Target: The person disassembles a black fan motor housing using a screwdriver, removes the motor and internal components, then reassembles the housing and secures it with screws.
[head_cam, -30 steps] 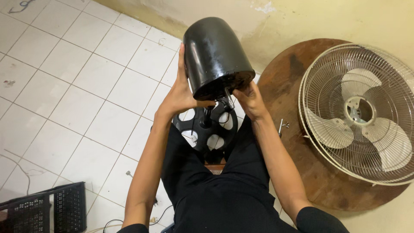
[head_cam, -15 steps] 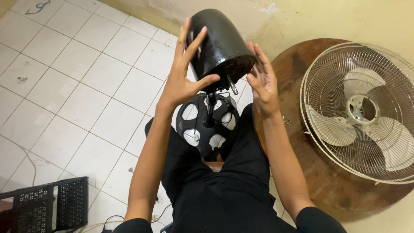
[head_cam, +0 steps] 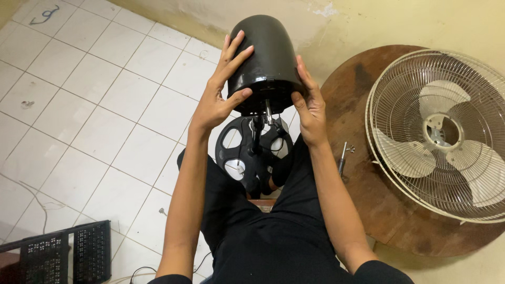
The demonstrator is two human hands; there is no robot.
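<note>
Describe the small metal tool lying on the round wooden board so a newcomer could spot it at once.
Start at the round brown wooden board on the right, where the cream caged fan lies flat. Just left of the fan's cage, beside the person's right hand and forearm, lies a slim screwdriver-like tool. It is the only long thin metal piece there, with a tiny fastener by its tip.

Informal home repair spot, likely a room or back area of a house, not a proper workshop. White tiled floor [head_cam: 105,115], slightly dirty, with stray cables lying on it. Yellowish plaster wall [head_cam: 400,23] with chipped paint. No workbench: the person sits low over the floor. A round wooden board [head_cam: 368,210] serves as work surface, holding a caged fan head [head_cam: 439,134] and a screwdriver [head_cam: 342,158]. A black plastic crate [head_cam: 58,257] sits nearby.
</note>
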